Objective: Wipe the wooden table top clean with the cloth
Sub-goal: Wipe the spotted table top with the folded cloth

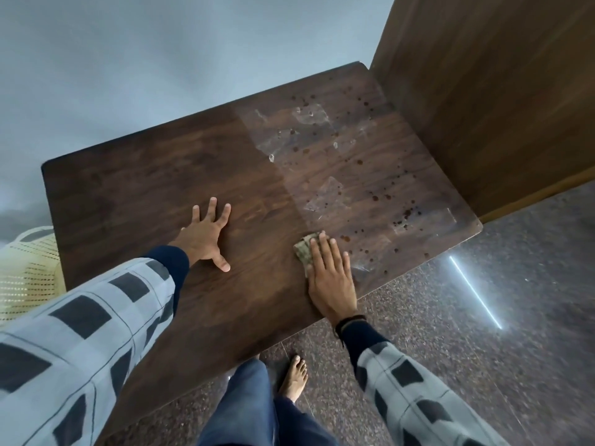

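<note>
Mid-wipe: right hand [331, 278] flat, pressing cloth [306, 249] on desk [161, 175] lower centre-right, left hand [206, 235] splayed bracing, holding nothing; next, sweep upper-right across spots [376, 197].

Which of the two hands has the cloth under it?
The right hand, pressed flat on the cloth beside the stained half of the table top; the left hand lies spread on bare wood.
</note>
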